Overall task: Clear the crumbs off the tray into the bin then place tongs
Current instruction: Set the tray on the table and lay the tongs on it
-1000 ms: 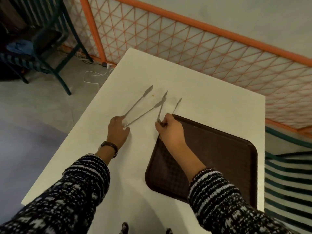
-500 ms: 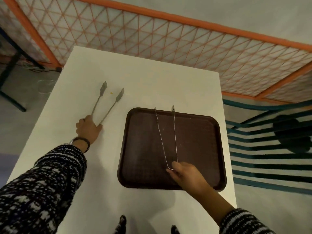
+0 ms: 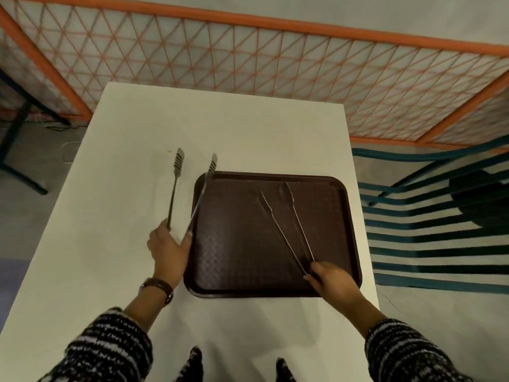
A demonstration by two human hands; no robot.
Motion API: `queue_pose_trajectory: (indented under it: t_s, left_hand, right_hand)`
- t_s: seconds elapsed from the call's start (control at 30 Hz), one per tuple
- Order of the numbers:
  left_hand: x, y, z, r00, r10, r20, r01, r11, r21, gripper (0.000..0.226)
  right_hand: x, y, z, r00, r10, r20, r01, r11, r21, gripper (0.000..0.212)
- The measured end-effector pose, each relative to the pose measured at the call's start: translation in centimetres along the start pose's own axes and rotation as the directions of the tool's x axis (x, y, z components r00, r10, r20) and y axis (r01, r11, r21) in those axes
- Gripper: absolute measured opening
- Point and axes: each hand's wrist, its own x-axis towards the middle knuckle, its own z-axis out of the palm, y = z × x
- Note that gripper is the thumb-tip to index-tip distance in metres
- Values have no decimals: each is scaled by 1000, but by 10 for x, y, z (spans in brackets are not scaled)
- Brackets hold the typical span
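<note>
A dark brown tray (image 3: 234, 271) lies on the white table (image 3: 220, 133). Slim wire tongs (image 3: 286, 221) lie on the tray's right half, tips pointing away from me. My right hand (image 3: 330, 279) pinches their hinge end at the tray's near right corner. Wider slotted tongs (image 3: 176, 186) are held by my left hand (image 3: 169, 246) at their hinge end, just left of the tray. One arm of these tongs crosses the tray's left rim, the other is over the table.
A tiny yellow crumb (image 3: 168, 152) lies on the table left of the slotted tongs' tip. An orange mesh fence (image 3: 248, 59) runs behind the table. A teal striped chair (image 3: 429, 216) stands at the right, table legs (image 3: 16, 150) at the left.
My left hand has brought the slotted tongs right, up to the tray's left rim. My right hand has shifted the wire tongs toward the tray's right side. The view has turned.
</note>
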Motion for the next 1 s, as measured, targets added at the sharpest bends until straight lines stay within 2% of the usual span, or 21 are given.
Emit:
queue_pose_trajectory:
  t_s: [0.1, 0.2, 0.3, 0.53, 0.8, 1.0]
  left_hand:
    - [-38, 3, 11, 1000, 11, 24, -10, 999, -30, 63]
    - [-70, 7, 19, 999, 32, 43, -29, 998, -54, 60]
    - [-95, 11, 26, 998, 29, 64, -26, 999, -48, 62]
    - [-117, 19, 31, 998, 4, 64, 1, 997, -81, 60]
    - [-119, 21, 35, 999, 3, 53, 2, 995, -98, 59]
    - [-126, 23, 44, 998, -22, 51, 28, 994, -102, 59]
  right_hand:
    - [-1, -6, -5, 991, 111, -80, -107, 993, 50, 46]
    - [8, -22, -7, 968, 212, -136, -182, 962, 204, 70]
    - [24, -36, -8, 946, 309, -103, -261, 909, 326, 84]
    - [28, -53, 3, 935, 346, -76, -303, 893, 333, 70]
    - [22, -54, 8, 838, 532, -119, -417, 766, 489, 68]
    - [22, -46, 4, 837, 538, -101, -416, 745, 522, 68]
